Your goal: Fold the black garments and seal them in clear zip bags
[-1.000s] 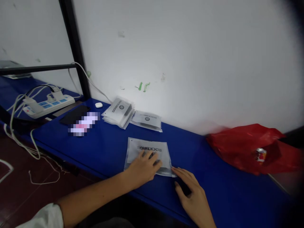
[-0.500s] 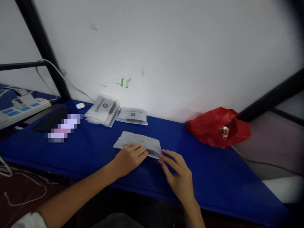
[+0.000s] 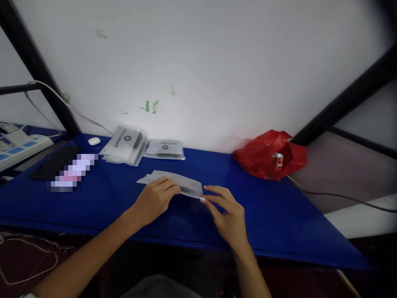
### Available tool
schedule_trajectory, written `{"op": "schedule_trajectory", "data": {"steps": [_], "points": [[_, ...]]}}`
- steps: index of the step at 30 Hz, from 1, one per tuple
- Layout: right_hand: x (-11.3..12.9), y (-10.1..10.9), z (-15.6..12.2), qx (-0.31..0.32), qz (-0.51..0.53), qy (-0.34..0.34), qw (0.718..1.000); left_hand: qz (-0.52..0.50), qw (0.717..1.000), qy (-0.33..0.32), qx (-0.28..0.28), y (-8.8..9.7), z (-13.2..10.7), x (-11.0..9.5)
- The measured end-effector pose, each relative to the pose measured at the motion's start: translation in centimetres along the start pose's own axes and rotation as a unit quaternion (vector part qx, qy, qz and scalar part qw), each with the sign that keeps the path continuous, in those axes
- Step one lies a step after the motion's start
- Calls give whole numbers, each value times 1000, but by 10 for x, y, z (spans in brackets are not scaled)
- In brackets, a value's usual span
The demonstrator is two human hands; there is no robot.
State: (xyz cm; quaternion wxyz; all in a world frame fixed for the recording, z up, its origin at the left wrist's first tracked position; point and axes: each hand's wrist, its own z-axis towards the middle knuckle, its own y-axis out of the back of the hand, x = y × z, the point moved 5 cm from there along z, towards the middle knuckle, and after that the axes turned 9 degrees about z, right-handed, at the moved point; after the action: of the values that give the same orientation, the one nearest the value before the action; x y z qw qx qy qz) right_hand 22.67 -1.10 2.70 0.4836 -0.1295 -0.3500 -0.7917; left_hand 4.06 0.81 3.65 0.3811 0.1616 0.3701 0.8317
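Observation:
A frosted zip bag [image 3: 182,180] with something dark inside lies on the blue table [image 3: 273,223], its near edge tilted up. My left hand [image 3: 159,198] grips that near edge left of the middle, fingers closed over it. At the bag's right corner, my right hand [image 3: 228,215] pinches the small white zip slider [image 3: 202,199] between thumb and fingers. Behind it stands a stack of similar frosted zip bags [image 3: 124,145] with dark printing. Just right of the stack lies a single printed bag [image 3: 164,149].
A crumpled red plastic bag [image 3: 266,157] with a small wrapper sits at the back right. To the left are a white earphone case [image 3: 94,141], a black flat item [image 3: 56,162], a blurred-out object [image 3: 74,171] and a power strip [image 3: 26,149]. The wall rises behind.
The near edge of the bag has been lifted and tilted toward me. My right fingers have closed on the zip slider at its corner. The whole view has shifted slightly.

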Motion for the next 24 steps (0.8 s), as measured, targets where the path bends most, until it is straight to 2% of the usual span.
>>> {"op": "schedule_trajectory", "data": {"steps": [2, 7, 12, 20, 24], "points": [[2, -2, 0, -8, 3, 4, 1000, 5, 1000, 6, -3, 1, 2, -4], [7, -12, 0, 9, 8, 26, 1000, 26, 999, -29, -7, -2, 7, -22], [7, -16, -1, 20, 16, 31, 999, 32, 999, -37, -18, -7, 10, -27], [-1, -18, -3, 9, -4, -3, 1000, 102, 993, -46, -23, -10, 2, -18], [-2, -21, -6, 10, -20, 17, 1000, 116, 992, -33, -23, -8, -9, -8]]}}
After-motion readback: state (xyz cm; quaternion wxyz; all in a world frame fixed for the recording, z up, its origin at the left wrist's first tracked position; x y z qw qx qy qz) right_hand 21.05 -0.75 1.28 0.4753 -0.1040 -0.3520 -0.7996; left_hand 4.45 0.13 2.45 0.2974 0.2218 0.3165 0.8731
